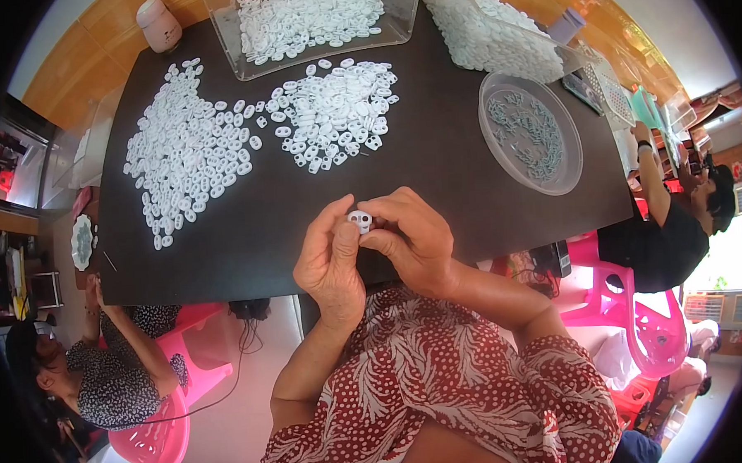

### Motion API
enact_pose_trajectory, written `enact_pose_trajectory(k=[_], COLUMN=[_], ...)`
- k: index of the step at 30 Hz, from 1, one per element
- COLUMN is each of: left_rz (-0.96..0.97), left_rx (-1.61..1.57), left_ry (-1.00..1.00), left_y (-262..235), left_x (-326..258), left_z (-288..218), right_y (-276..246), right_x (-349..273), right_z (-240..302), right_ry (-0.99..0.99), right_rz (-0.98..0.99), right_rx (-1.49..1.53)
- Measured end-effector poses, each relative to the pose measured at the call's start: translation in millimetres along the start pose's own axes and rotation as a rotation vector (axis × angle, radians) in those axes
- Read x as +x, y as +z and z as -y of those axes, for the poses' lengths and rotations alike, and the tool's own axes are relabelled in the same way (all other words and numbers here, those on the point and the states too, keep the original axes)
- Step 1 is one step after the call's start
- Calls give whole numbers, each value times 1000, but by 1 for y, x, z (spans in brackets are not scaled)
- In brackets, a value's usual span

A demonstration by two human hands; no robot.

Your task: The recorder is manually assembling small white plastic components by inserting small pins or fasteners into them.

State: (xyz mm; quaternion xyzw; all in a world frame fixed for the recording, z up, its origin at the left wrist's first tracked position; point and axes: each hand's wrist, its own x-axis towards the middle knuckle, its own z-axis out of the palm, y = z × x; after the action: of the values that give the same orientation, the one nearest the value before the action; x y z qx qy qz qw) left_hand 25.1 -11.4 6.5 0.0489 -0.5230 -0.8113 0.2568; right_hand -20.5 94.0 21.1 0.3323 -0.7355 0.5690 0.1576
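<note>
- Head view looks down on a black table [435, 171], with both of the person's forearms coming in from the lower edge.
- Left hand [329, 262] and right hand [410, 238] meet just above the table's near edge, touching each other.
- Between them sits one small white piece [360, 221], oval with two holes showing.
- Both hands are closed on the piece: the left thumb and fingers press its left side, the right fingertips pinch its right side.
- The piece is lifted off the table, at the middle of the near edge.
- Farther back on the table lie two loose heaps of the same white pieces: a large left heap [187, 148] and a smaller middle heap [337, 110], near each other with a few strays between.
- Behind the middle heap stands a clear bin [316, 23] holding more white pieces.
- At the far right corner lies another white mound [495, 36], partly in a clear container.
- A round clear dish [531, 132] on the right holds small grey-green parts; what they are cannot be told.
- A small pink-white jar [159, 24] stands at the far left corner.
- Another person [112, 367] in dark patterned clothes sits at the left on a pink chair [161, 439].
- A third person [665, 227] in black sits at the right.
</note>
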Motion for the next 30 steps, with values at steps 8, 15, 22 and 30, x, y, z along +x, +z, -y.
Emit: enact_pose_trajectory(k=[8,15,22,30], left_rz=[-15,-24,-61,-53], left_rx=[-11,60,211,262], left_ry=[21,103,251,318], left_y=[1,3,8,15], left_x=[-6,-13,-13,-12], left_z=[5,13,18,21], right_y=[6,11,13,8], right_x=[-4,-8,-8,-9], right_z=[0,-9,-11,-14], right_ry=[-101,-216,-273,-308], right_rz=[-31,-90,-129,-151], right_rx=[-93,-103,-118,-139])
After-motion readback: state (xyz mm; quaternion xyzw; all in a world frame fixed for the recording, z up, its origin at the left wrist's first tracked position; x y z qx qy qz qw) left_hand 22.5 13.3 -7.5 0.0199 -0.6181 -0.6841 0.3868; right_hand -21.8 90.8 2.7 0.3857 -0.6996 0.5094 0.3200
